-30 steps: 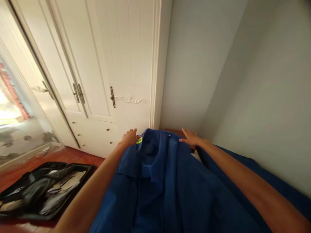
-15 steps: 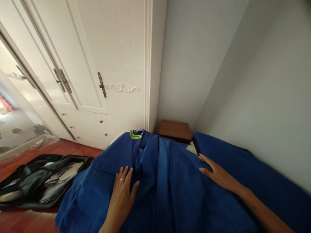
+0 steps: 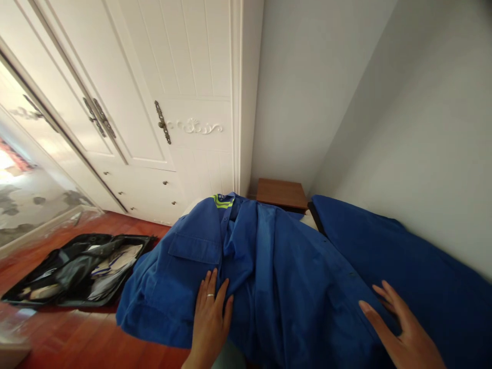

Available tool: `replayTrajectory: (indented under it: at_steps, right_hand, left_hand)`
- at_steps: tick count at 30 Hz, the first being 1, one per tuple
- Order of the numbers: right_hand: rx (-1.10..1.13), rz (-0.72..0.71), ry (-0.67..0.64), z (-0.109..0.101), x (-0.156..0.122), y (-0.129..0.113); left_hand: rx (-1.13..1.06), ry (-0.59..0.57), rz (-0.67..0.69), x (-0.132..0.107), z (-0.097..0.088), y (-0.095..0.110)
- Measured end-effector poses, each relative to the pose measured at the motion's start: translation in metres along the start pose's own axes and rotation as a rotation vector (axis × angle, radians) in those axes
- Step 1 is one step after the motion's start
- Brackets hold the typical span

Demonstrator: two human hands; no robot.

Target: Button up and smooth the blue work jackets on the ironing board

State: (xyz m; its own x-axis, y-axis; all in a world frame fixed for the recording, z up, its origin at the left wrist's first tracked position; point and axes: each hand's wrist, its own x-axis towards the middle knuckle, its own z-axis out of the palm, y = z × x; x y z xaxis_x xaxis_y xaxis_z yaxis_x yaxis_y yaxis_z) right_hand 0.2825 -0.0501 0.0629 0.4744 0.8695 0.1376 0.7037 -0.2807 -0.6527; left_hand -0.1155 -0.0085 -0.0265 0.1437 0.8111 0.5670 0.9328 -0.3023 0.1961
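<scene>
A blue jacket (image 3: 300,266) lies spread out in front of me, with a flap pocket, a button placket and yellow-green stripes near its far end. My left hand (image 3: 210,315), with a ring on one finger, rests flat on the cloth below the pocket flap, fingers stretched out. At the jacket's right front edge is my right hand (image 3: 403,325), its thumb and fingers apart. Whether its fingertips press the cloth or hover just over it, I cannot tell. Folds run down the middle of the jacket.
An open black suitcase (image 3: 80,269) with clothes in it lies on the red wooden floor (image 3: 88,333). Beyond stands a white wardrobe (image 3: 192,174). A brown wooden nightstand (image 3: 280,192) is in the corner, and a blue padded surface (image 3: 384,236) runs along the grey wall.
My right hand has moved back toward me along the jacket's right edge, which now shows more of its placket. My left hand stays flat on the cloth. The view has shifted slightly.
</scene>
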Motion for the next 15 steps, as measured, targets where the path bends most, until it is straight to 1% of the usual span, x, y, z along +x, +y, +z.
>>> replayTrajectory:
  at_steps: [2, 6, 9, 12, 15]
  right_hand:
    - [-0.051, 0.047, 0.047, 0.003, -0.012, -0.002]
    - [-0.113, -0.006, 0.138, 0.024, -0.021, -0.004]
    - [-0.167, -0.020, 0.163, 0.041, -0.022, -0.008]
    - [-0.193, 0.032, 0.216, 0.051, -0.023, -0.017]
    - [-0.217, 0.078, 0.246, 0.057, -0.024, -0.026]
  left_hand:
    - [-0.001, 0.002, 0.005, 0.000, 0.000, 0.000]
    - [-0.002, -0.017, 0.028, -0.002, -0.003, -0.001]
    - [0.006, -0.024, 0.050, -0.004, -0.004, -0.003]
    - [0.008, 0.000, 0.055, -0.006, -0.002, -0.004]
    - [0.007, 0.031, 0.050, -0.007, 0.000, -0.004]
